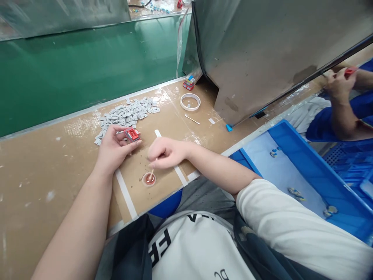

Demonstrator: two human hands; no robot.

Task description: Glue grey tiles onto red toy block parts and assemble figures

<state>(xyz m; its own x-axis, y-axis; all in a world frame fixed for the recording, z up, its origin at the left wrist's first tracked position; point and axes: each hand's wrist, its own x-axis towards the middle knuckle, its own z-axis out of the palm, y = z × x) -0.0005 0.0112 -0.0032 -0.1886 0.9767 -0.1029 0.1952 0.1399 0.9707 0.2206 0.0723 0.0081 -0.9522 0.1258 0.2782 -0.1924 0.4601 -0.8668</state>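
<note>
My left hand (113, 149) is closed around a small red and grey plastic part (132, 134), its hollow red side turned up. In my right hand (167, 152), fingers are curled around a cotton swab (152, 172). The swab's lower tip dips into a small round cup (144, 182) of reddish liquid on the table. Right beyond my left hand lies a loose pile of small light-grey pieces (125, 114). The inner fingers of my right hand are partly hidden and slightly blurred.
A tape roll (182, 105), another cotton swab (192, 118) and a small stacked red, yellow and blue part (189, 83) rest farther back. A blue bin (303, 144) with several small parts stands at right. Metal housing (262, 50) overhangs the table. Another person's hand (339, 85) works at far right.
</note>
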